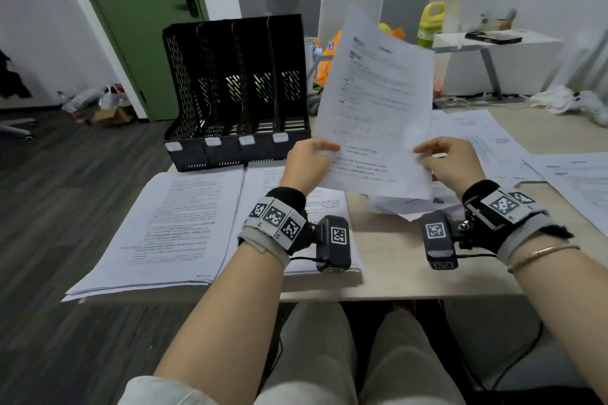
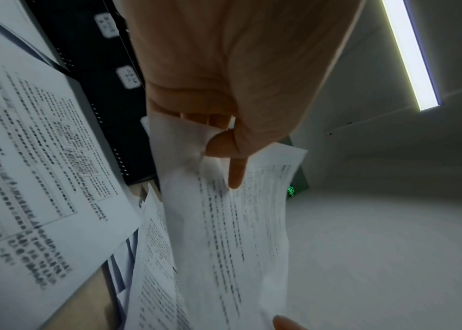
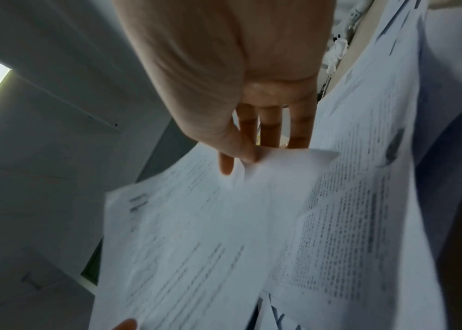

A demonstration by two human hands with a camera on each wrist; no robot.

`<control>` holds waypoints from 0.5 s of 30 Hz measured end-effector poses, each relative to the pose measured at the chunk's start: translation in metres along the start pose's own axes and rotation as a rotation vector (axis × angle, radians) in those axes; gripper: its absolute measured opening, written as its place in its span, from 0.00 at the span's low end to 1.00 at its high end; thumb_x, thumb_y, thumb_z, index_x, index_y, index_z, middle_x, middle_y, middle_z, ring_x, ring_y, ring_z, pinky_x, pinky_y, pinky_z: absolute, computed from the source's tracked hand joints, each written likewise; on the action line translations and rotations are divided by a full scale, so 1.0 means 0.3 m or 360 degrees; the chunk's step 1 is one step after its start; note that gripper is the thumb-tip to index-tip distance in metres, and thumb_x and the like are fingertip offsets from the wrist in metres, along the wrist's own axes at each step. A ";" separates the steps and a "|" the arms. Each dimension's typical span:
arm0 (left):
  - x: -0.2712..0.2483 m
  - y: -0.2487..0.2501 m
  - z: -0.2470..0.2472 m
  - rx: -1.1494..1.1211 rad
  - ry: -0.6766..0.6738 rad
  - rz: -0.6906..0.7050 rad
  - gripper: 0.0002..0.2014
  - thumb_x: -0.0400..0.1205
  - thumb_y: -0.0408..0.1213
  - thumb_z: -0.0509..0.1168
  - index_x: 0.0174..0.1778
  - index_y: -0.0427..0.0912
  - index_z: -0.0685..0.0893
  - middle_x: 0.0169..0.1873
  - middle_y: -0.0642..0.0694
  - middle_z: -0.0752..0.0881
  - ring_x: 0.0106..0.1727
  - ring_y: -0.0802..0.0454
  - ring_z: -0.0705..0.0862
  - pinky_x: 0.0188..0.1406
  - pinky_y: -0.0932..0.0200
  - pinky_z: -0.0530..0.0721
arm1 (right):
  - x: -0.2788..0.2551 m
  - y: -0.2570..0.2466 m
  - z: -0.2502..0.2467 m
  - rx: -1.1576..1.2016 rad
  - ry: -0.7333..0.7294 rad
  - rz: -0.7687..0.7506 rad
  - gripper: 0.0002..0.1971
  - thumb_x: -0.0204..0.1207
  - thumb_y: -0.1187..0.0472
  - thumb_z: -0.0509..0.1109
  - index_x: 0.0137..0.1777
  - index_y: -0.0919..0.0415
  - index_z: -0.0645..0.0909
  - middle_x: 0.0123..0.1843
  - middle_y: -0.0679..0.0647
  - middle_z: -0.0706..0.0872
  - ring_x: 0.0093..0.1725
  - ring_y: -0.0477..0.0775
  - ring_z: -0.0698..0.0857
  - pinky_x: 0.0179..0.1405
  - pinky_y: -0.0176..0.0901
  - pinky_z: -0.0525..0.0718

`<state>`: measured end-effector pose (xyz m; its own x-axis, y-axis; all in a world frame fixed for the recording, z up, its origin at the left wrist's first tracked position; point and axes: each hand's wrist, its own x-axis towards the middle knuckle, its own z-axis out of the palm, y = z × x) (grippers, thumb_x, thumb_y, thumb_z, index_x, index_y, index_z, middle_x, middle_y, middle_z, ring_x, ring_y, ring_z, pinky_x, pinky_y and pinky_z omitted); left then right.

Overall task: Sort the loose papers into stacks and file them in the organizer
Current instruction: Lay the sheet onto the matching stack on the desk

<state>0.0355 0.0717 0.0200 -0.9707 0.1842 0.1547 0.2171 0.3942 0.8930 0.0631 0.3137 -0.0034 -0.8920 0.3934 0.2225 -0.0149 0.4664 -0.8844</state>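
1. Head view: the left hand [image 1: 307,159] pinches the left edge of a printed sheet [image 1: 378,102], thumb on the near face and fingers curled behind it.
2. The right hand [image 1: 450,161] pinches the same sheet at its right edge, thumb in front, fingers tucked behind. The sheet stands nearly upright between the two hands and rises toward 12 o'clock from them, tilted slightly to the right.
3. The black organizer [image 1: 237,89] stands on the table [image 1: 394,260] at 10 o'clock from the left hand, just beyond it; no paper can be seen in its four slots.
4. Two stacks of papers [image 1: 171,223] lie flat at 8 o'clock from the left hand, side by side. Loose papers [image 1: 493,138] spread over the table at 2 to 4 o'clock from the right hand.
5. Left wrist view: the thumb and forefinger of the left hand [image 2: 224,89] clamp the sheet [image 2: 224,223], which runs away toward 6 o'clock. The organizer [image 2: 96,100] shows at 10 o'clock, a printed stack [image 2: 26,167] at 8 o'clock.
6. Right wrist view: the right hand [image 3: 224,78] grips the sheet [image 3: 195,234] between its thumb and fingers [image 3: 269,127]; the sheet spreads toward 6 o'clock, blurred. More loose papers [image 3: 365,178] lie at 4 o'clock.
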 end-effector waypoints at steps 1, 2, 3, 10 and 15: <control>-0.003 0.006 0.004 0.0023 -0.0020 0.0023 0.22 0.76 0.21 0.54 0.54 0.44 0.87 0.62 0.44 0.84 0.29 0.61 0.81 0.26 0.66 0.80 | 0.003 0.005 -0.009 -0.0006 0.0021 -0.0014 0.14 0.72 0.77 0.66 0.41 0.57 0.86 0.43 0.53 0.85 0.47 0.54 0.82 0.52 0.52 0.83; -0.005 0.014 0.012 0.0045 -0.0045 0.0042 0.23 0.75 0.21 0.53 0.54 0.44 0.87 0.62 0.43 0.84 0.24 0.65 0.77 0.22 0.71 0.74 | 0.005 0.011 -0.021 -0.0008 0.0039 -0.0017 0.15 0.72 0.76 0.67 0.39 0.54 0.85 0.41 0.50 0.85 0.46 0.53 0.81 0.52 0.52 0.82; -0.005 0.022 0.020 0.0061 -0.0074 0.0055 0.23 0.75 0.20 0.52 0.55 0.44 0.87 0.63 0.43 0.84 0.26 0.66 0.78 0.24 0.73 0.72 | 0.007 0.017 -0.033 -0.0008 0.0060 -0.0017 0.16 0.72 0.76 0.66 0.37 0.52 0.85 0.41 0.48 0.85 0.45 0.53 0.81 0.50 0.51 0.82; -0.001 0.060 0.157 0.0063 -0.0247 -0.0027 0.17 0.80 0.22 0.58 0.62 0.38 0.83 0.65 0.42 0.81 0.68 0.48 0.78 0.65 0.60 0.77 | 0.004 0.077 -0.156 -0.0035 0.0270 0.0043 0.19 0.72 0.77 0.61 0.41 0.53 0.86 0.49 0.56 0.85 0.38 0.51 0.79 0.35 0.35 0.77; 0.000 0.101 0.254 -0.0002 -0.0233 0.0008 0.24 0.77 0.17 0.53 0.66 0.36 0.80 0.66 0.42 0.80 0.68 0.47 0.77 0.67 0.57 0.77 | -0.032 0.117 -0.269 0.0008 0.0311 0.0076 0.19 0.72 0.76 0.62 0.46 0.50 0.86 0.51 0.49 0.84 0.49 0.52 0.78 0.50 0.38 0.77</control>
<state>0.0501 0.1523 0.0147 -0.9441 0.3154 0.0961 0.2217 0.3916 0.8930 0.1075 0.3902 -0.0034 -0.7872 0.5615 0.2551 0.0228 0.4399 -0.8978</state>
